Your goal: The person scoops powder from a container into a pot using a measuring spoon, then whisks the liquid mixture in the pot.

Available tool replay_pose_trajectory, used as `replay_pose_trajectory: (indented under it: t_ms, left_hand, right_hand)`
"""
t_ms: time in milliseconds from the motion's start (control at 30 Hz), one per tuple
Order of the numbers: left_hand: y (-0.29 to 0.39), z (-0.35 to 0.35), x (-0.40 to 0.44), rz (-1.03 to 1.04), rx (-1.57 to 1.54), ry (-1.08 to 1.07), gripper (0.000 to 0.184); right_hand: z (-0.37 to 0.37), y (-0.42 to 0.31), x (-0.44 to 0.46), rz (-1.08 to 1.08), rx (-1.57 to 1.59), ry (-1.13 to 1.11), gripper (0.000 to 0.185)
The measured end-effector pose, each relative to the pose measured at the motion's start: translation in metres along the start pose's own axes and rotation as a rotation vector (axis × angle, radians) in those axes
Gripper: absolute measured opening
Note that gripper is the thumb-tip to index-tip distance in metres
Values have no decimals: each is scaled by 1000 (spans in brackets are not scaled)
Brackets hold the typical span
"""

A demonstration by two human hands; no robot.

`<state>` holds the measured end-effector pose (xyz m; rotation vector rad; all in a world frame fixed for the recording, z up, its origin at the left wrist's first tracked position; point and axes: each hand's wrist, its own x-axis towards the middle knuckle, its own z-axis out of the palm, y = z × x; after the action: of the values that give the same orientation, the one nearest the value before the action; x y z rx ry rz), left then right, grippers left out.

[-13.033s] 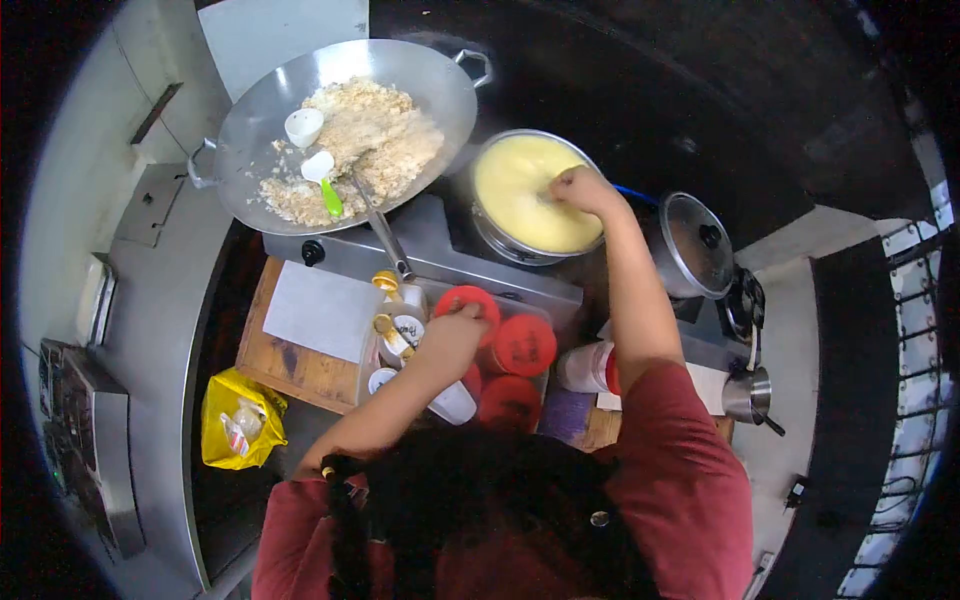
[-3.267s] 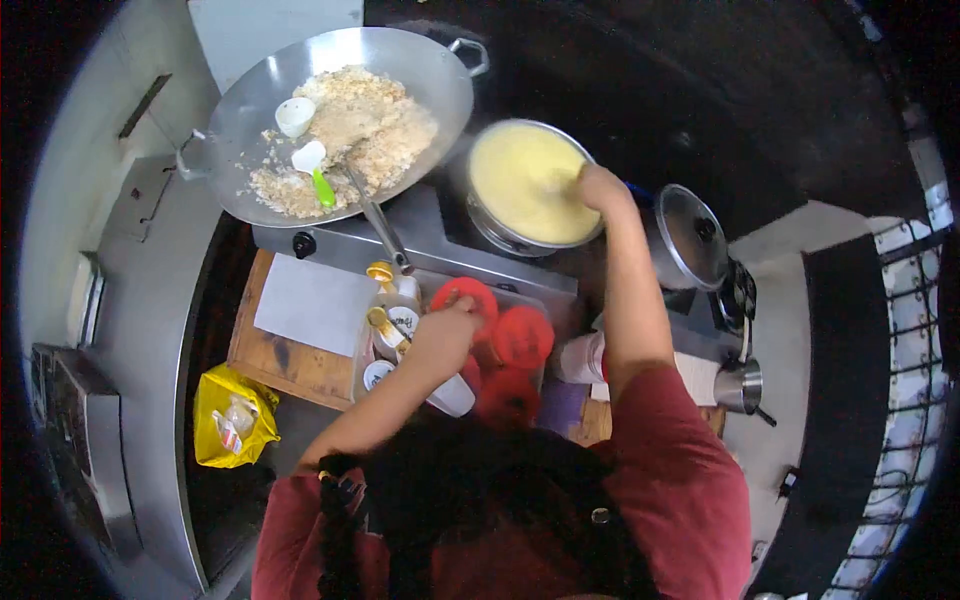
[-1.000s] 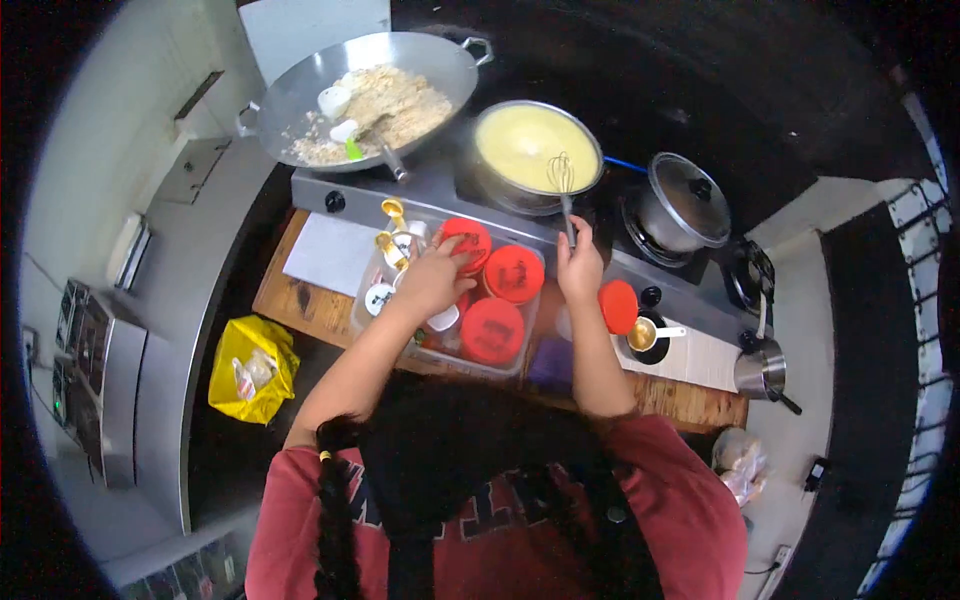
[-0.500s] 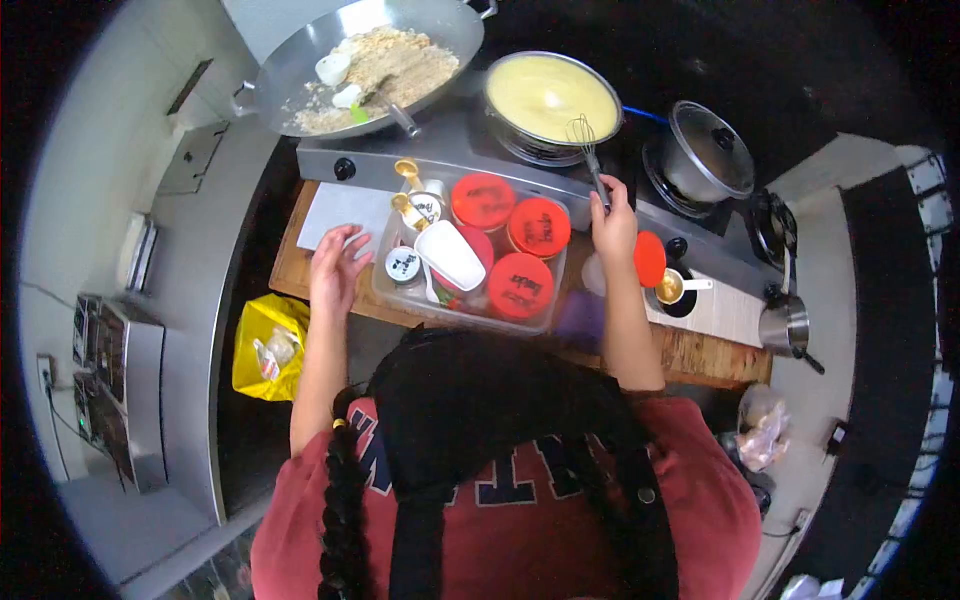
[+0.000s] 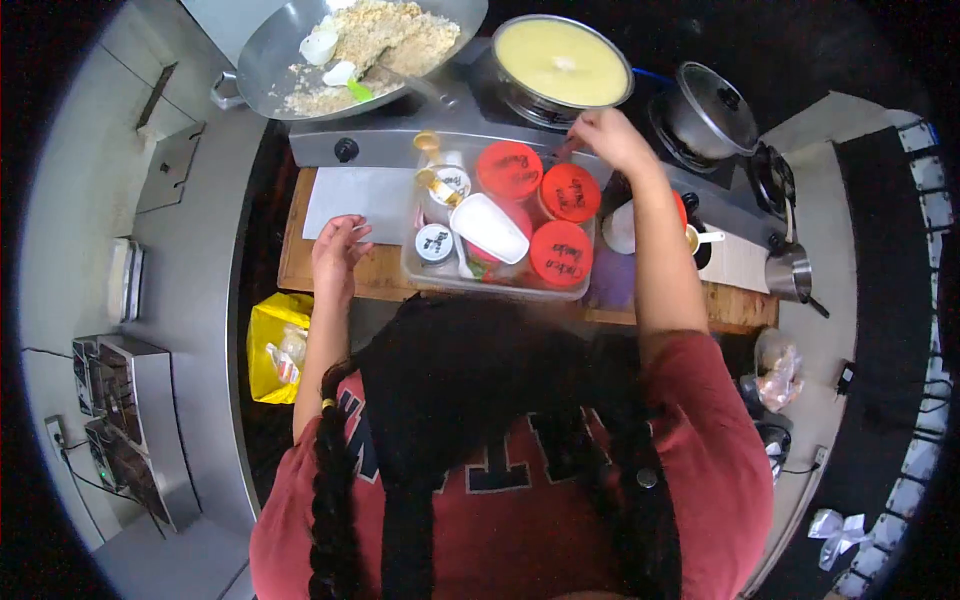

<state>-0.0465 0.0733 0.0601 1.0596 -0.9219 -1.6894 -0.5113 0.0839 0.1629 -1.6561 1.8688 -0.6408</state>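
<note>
My right hand (image 5: 612,140) is at the stove's front edge, just below a wide pot of pale yellow liquid (image 5: 563,62). Its fingers are bent together near a dark part; what they grip, if anything, is hidden. My left hand (image 5: 340,250) hovers empty, fingers loosely curled and apart, near a white sheet (image 5: 355,205). Between my arms sits a clear plastic bin (image 5: 425,272) with several red-lidded tubs (image 5: 562,252), a white scoop (image 5: 490,228), a small labelled jar (image 5: 434,243) and golden measuring spoons (image 5: 437,187). No whisk can be made out.
A large wok (image 5: 262,70) with crumbly pale food stands at the back left. A lidded pot (image 5: 712,108) is on the right burner. A yellow bag (image 5: 268,350) hangs below left, and a small steel saucepan (image 5: 790,272) is at the far right.
My right hand has moved up and left to the stove's front, and the whisk it held over the pot no longer shows. The view has shifted slightly.
</note>
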Motion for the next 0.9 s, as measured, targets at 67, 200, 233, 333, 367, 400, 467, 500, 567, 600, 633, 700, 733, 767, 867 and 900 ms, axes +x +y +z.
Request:
replay_pose_trajectory:
  t_ms: [67, 200, 233, 333, 367, 400, 467, 500, 567, 600, 633, 700, 733, 767, 867, 900]
  left_hand:
    - [0, -3, 5, -5, 73, -21, 17]
    - [7, -3, 1, -1, 215, -56, 16]
    - [5, -7, 2, -15, 230, -76, 15]
    - [2, -14, 3, -24, 243, -104, 15]
    - [3, -15, 4, -25, 243, -101, 15]
    - [2, -16, 5, -47, 248, -89, 14]
    - [2, -17, 7, -73, 259, -84, 13]
    - [1, -17, 8, -61, 250, -99, 13]
    - [-3, -16, 11, -54, 240, -121, 13]
    - [-4, -15, 13, -49, 245, -146, 13]
    - [-5, -15, 13, -42, 250, -170, 13]
    - [-7, -12, 12, -51, 246, -173, 13]
    - [-8, -11, 12, -66, 246, -175, 13]
    - [-8, -10, 10, -66, 247, -182, 13]
    - [-9, -5, 11, -93, 294, -186, 12]
    - [-10, -3, 12, -75, 295, -190, 12]
  right_hand:
    - [-4, -10, 24, 3, -71, -63, 31]
    - [10, -16, 54, 88, -228, -182, 32]
    - [19, -9, 58, 97, -217, -140, 34]
    - [37, 14, 81, 122, -245, -173, 34]
    - [37, 16, 83, 121, -244, -175, 34]
    - [36, 14, 84, 161, -210, -163, 35]
    - [36, 13, 80, 209, -173, -146, 36]
    - [36, 19, 81, 208, -179, -105, 36]
    - [37, 31, 79, 192, -156, -78, 40]
    - [39, 39, 74, 197, -156, -77, 40]
    - [40, 47, 69, 203, -72, -28, 40]
    - [42, 55, 71, 201, 5, 29, 40]
    - [43, 57, 71, 172, -24, 35, 39]
    - [43, 61, 69, 146, -51, 40, 38]
    - [48, 44, 61, 81, -214, 60, 37]
    - [52, 46, 62, 89, -230, 95, 38]
